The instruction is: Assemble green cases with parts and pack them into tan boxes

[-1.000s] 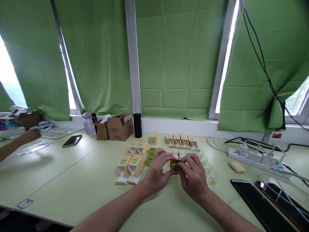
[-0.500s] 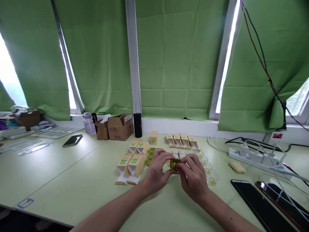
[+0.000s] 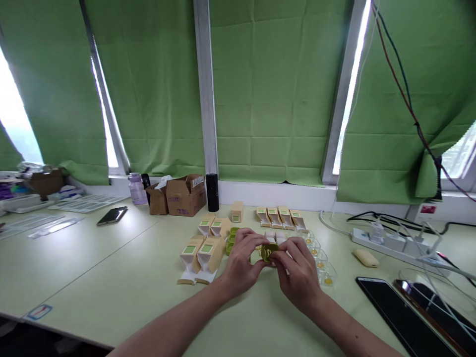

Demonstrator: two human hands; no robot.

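Observation:
Between my two hands is a small olive-green plastic piece (image 3: 267, 252), roughly round, with a cut-out inside. My left hand (image 3: 243, 260) pinches its left side, and my right hand (image 3: 297, 270) has thumb and fingers closed on its right side. Just behind my left hand stand several green plastic cups (image 3: 231, 238), partly hidden. Pale pink pieces (image 3: 273, 235) show behind the held part. To the right of my right hand is a row of clear plastic covers (image 3: 327, 273) with yellow centres. Open cardboard boxes (image 3: 208, 253) with green labels lie left of my left hand.
Another row of small boxes (image 3: 278, 218) lies at the back, beside a single closed box (image 3: 237, 211). Brown cartons (image 3: 186, 196) and a black cylinder (image 3: 212, 192) stand by the wall. At right are a power strip (image 3: 397, 248), cables and a black tablet (image 3: 401, 317).
The green piece has turned very slightly between my fingers. Both hands keep nearly the same place and grip.

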